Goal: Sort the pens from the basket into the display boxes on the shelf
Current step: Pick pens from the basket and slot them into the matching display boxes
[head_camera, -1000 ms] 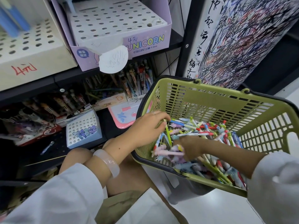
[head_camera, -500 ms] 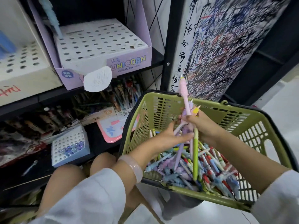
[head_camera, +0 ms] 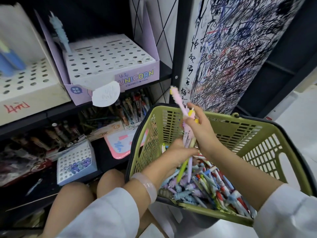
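The green basket held a loose heap of pens — blue, purple, red and white, lying every way across its floor. On the shelf above, the purple UNICORN display box showed a white top full of round holes, with only one pale blue pen standing at its back left corner. The cream display box to its left had the same kind of holes; something blue stood in it, cut off by the frame edge. Lower down, a small blue box carried a cluster of bluish caps in its front rows.

The right hand gripped a small bunch of pens above the basket's near left corner, fingers curled around their upper parts. The bunch stood nearly upright, long axis vertical, the pink pen tilting up-left with its topper highest. The left hand closed around the bunch lower down. How many pens were in the bunch was hard to tell — the hands hid most of them. The lower shelf's stock was dark and blurred.
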The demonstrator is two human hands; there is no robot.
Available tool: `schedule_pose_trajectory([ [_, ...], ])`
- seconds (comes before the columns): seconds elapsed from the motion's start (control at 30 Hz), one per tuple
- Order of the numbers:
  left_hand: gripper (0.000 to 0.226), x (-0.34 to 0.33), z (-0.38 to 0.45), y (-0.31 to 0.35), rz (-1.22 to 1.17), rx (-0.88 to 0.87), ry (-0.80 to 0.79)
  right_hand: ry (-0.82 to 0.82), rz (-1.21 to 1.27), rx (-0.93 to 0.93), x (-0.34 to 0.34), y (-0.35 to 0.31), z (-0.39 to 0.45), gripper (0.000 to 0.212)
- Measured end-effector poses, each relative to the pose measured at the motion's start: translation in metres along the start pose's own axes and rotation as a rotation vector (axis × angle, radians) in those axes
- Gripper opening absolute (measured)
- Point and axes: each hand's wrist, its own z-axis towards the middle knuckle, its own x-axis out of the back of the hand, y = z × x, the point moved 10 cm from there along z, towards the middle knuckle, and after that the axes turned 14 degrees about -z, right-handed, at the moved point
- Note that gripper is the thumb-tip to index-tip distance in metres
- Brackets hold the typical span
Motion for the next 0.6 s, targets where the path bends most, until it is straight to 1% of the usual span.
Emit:
schedule_pose_trajectory([
  [0.1,0.011,0.009,-0.006,0.004,0.036,-0.019,0.058,0.037,0.005,0.034,0.0,-0.002,0.002,0.026],
  [0.17,0.008,0.012,-0.009,0.008,0.068,-0.041,0.072,0.104,-0.103,0.058,0.004,-0.003,0.002,0.018],
  [0.2,0.004,0.013,-0.011,0.008,0.093,-0.039,0.077,0.145,-0.186,0.078,0.007,-0.003,0.002,0.018],
  [0.27,0.02,0.018,-0.012,0.008,0.179,-0.034,0.108,0.223,-0.36,0.112,0.012,-0.006,0.001,0.031],
  [0.3,0.023,0.021,-0.012,0.009,0.221,-0.037,0.123,0.249,-0.434,0.134,0.013,-0.009,0.0,0.038],
  [0.37,0.016,0.024,-0.015,0.011,0.288,-0.063,0.133,0.253,-0.576,0.215,0.01,-0.017,-0.005,0.046],
  [0.4,0.009,0.026,-0.017,0.012,0.322,-0.069,0.137,0.239,-0.658,0.259,0.006,-0.021,-0.007,0.047],
  [0.43,0.007,0.028,-0.018,0.012,0.357,-0.072,0.146,0.223,-0.744,0.296,0.002,-0.024,-0.01,0.045],
  [0.5,0.017,0.032,-0.021,0.012,0.402,-0.076,0.171,0.208,-0.87,0.319,-0.003,-0.026,-0.012,0.04],
  [0.53,0.019,0.033,-0.022,0.012,0.405,-0.072,0.176,0.21,-0.883,0.312,-0.004,-0.028,-0.014,0.038],
  [0.6,0.025,0.034,-0.025,0.015,0.423,-0.072,0.176,0.231,-0.818,0.296,-0.005,-0.032,-0.016,0.034],
])
